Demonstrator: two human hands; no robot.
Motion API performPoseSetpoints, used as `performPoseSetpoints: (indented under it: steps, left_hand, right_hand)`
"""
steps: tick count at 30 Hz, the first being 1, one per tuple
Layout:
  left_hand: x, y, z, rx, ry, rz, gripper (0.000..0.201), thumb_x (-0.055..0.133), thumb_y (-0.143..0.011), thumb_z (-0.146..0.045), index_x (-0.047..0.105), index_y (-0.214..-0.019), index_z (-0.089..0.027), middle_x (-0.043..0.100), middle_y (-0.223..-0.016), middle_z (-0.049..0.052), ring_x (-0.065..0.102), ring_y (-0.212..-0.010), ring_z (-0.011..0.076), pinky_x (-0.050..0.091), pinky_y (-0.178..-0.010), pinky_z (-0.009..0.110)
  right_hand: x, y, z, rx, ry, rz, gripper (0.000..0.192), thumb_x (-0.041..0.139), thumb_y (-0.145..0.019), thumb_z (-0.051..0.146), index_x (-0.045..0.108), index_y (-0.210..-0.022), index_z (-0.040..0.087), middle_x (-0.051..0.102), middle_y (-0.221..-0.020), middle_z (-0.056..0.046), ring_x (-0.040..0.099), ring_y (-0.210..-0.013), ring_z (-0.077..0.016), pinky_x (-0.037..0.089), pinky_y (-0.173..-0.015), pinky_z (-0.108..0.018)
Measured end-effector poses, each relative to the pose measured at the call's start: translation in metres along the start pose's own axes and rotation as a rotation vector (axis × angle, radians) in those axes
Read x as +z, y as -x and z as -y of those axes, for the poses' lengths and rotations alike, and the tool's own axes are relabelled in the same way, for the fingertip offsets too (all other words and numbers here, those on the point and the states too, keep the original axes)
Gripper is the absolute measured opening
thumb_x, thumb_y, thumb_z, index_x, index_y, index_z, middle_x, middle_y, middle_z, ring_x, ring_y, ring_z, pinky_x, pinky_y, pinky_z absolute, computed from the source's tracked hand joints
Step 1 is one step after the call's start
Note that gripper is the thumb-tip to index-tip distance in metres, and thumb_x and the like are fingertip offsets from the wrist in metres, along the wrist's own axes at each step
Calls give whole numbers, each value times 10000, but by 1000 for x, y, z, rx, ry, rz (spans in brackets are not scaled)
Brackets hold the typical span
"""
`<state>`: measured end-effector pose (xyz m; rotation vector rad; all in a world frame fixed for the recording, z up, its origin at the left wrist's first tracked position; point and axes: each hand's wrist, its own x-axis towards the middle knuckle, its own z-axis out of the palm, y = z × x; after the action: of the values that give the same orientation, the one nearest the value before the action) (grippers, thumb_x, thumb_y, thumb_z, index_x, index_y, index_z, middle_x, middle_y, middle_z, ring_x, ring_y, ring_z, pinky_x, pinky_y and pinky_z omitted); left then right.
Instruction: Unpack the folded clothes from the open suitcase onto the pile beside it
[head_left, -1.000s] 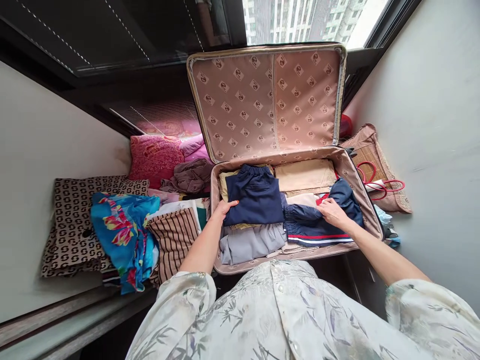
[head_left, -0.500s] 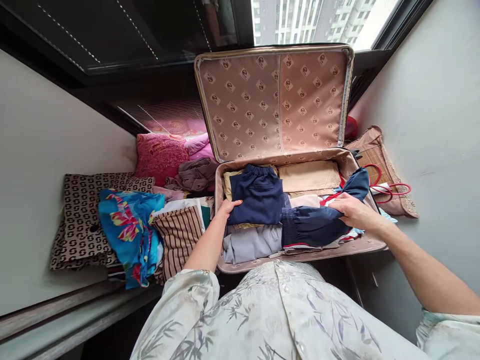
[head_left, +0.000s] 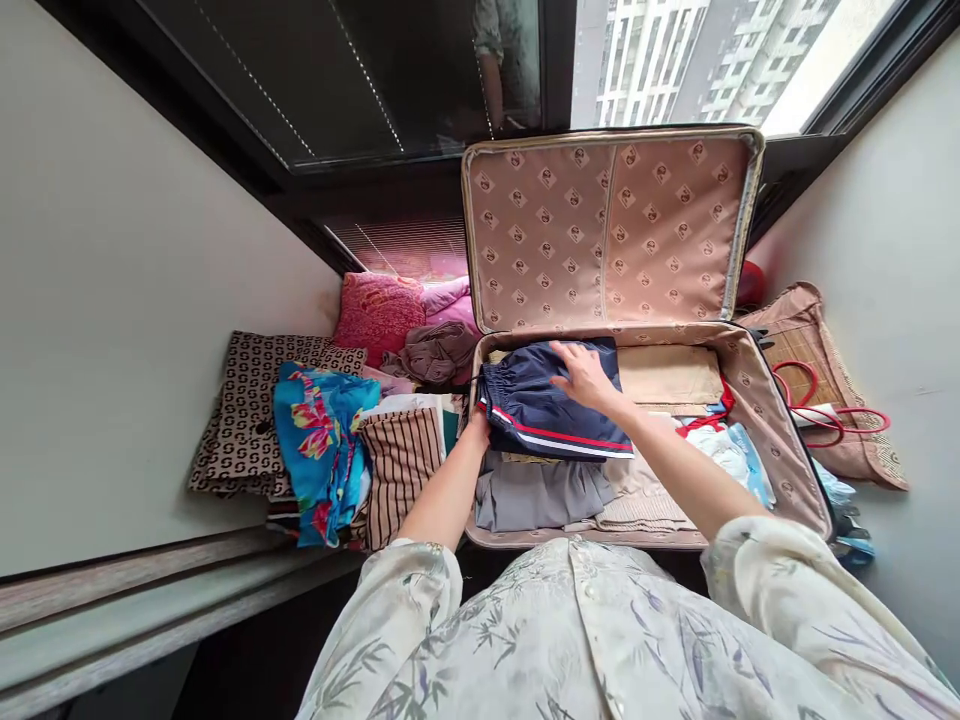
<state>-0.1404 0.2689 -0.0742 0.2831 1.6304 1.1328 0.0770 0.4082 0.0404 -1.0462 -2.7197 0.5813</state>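
Navy trousers (head_left: 555,410) with a red and white side stripe lie folded on the left side of the open suitcase (head_left: 806,470). My right hand (head_left: 583,375) rests on top of them, fingers spread, holding nothing. At their left edge, by the elastic waistband, is my left hand (head_left: 478,432); the cloth covers its fingers. Below the trousers lies a grey folded garment (head_left: 540,495). Beige folded cloth (head_left: 671,375) fills the back right part, with light blue and white clothes (head_left: 739,455) in front of it.
A striped garment (head_left: 405,465), a blue floral cloth (head_left: 319,430) and a patterned cushion (head_left: 247,410) are piled left of the suitcase. Behind them lies a pink pillow (head_left: 382,310). A woven bag (head_left: 825,350) with red handles stands against the right wall. The lid (head_left: 540,240) leans back by the window.
The striped navy trousers have moved left, from the suitcase's right half onto the folded navy garment. My right hand has let go of them and lies flat on top. The view has shifted left.
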Motion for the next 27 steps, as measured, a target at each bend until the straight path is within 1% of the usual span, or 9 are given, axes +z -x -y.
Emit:
performPoseSetpoints:
  steps: [3,5,8,12,15,17,20,23,27]
  left_hand:
    - [-2,1,-11,3,163,79,764,442,-928,-804,737,-1179,-145,775,-1017,145,694,-1132,345,585,-934,451]
    - [-1,-1,-19,-38,256,182,788,592,-809,-851,758,-1110,-141,784,-949,159,711,-1101,365,589,-922,470]
    - [11,-7,-26,-119,169,244,654,924,-614,-622,765,-1026,-140,785,-860,144,752,-974,357,603,-883,468]
    - [35,-15,-27,-129,-30,56,485,997,-497,-295,760,-881,-116,754,-712,133,765,-785,342,613,-784,439]
    - [45,-16,-24,-92,-44,-41,428,964,-458,-170,740,-819,-116,748,-702,156,766,-786,353,602,-737,408]
    - [45,-12,-22,-62,-47,-77,438,939,-432,-116,730,-817,-117,758,-745,177,770,-835,358,593,-732,384]
    - [42,-3,-21,-24,-46,-105,470,914,-416,-85,723,-845,-114,770,-825,197,769,-912,350,585,-757,353]
    - [43,8,-24,16,-29,-88,482,912,-443,-113,731,-890,-121,778,-875,185,766,-926,327,586,-776,342]
    - [49,19,-38,75,21,11,434,915,-520,-174,753,-919,-124,774,-825,160,765,-831,308,599,-757,368]
  right_hand:
    - [30,72,-11,15,-63,36,554,512,-998,348,416,-1522,197,561,-1408,-167,532,-1264,-314,459,-1031,-493]
    - [48,130,-27,78,-169,10,510,495,-987,333,463,-1476,191,607,-1349,-169,579,-1235,-297,495,-1017,-466]
    - [72,212,-47,174,-278,-77,453,488,-970,351,527,-1393,193,694,-1189,-143,681,-1060,-266,554,-946,-438]
    - [99,285,-49,286,-289,-147,430,482,-949,367,580,-1333,201,737,-1033,-115,732,-880,-258,604,-805,-427]
    - [115,311,-36,303,-261,-144,408,448,-954,353,618,-1305,232,750,-1047,-108,745,-889,-259,615,-797,-425]
    - [123,319,-27,307,-218,-150,389,423,-961,337,646,-1269,263,757,-1085,-102,748,-918,-265,614,-808,-432]
    - [130,324,-18,329,-83,-182,371,411,-941,296,691,-1184,296,773,-1020,-87,745,-871,-282,599,-774,-440]
    - [131,323,-14,325,41,-186,363,423,-905,252,723,-1100,314,776,-933,-79,735,-806,-284,571,-735,-428]
    - [127,320,-10,334,88,-199,343,448,-866,241,744,-1015,326,780,-897,-61,735,-782,-281,562,-738,-423]
